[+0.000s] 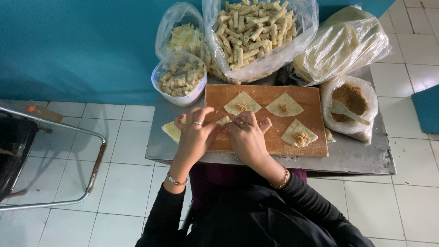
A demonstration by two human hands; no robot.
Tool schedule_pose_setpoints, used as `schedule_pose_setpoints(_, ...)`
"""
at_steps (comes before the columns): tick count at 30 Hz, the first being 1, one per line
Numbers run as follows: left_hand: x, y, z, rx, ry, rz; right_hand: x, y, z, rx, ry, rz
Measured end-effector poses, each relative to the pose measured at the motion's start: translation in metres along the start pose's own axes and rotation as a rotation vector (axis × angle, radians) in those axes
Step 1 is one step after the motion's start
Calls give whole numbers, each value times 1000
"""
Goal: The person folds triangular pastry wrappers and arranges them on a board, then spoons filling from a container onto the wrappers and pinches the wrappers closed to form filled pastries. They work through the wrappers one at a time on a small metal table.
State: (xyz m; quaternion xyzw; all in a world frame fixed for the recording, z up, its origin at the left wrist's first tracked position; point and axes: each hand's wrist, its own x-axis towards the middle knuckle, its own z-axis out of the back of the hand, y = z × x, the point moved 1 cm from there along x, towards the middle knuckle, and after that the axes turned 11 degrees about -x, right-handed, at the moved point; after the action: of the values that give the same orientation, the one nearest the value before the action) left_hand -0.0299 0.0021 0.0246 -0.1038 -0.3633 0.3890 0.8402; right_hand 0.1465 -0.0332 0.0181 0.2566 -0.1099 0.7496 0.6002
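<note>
— Where are the hands?

— Centre of the frame, over the left end of the wooden board [265,120]. The left hand [194,137] and the right hand [247,138] meet around a small pastry wrapper [223,120]; only its pale tip shows between them.

— And the fingers?

— The left hand's fingers curl inward, the thumb and forefinger closing on the wrapper's edge. The right hand's fingers are bent and pressed close together against the same piece. How tightly each pinches, I cannot tell; the hands hide most of it.

— What else lies on the board?

— Three triangular wrappers, each with a dab of brown filling: one at upper centre [242,103], one to its right [284,105], one lower right [299,133].

— Around the board?

— The metal table [361,158] carries it all. At right of the frame, a bag of brown filling [350,97] with a pale spoon [349,113] in it. At upper right, a bag of flat wrappers [340,45]. At top centre, a big clear bag of finished rolls [256,27]. At left of that, a bowl [179,78] lined with plastic, holding more pieces. A yellowish stack of wrappers [171,130] peeks out just left of the left hand.
</note>
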Motion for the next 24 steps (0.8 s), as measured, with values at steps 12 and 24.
schedule_pose_setpoints(12, -1, 7, -10, 13, 7, -9, -2, -1, 2, -81, -50, 30)
schedule_pose_setpoints(24, -3, 9, -22, 164, -23, -52, 0, -5, -8, -150, -83, 28)
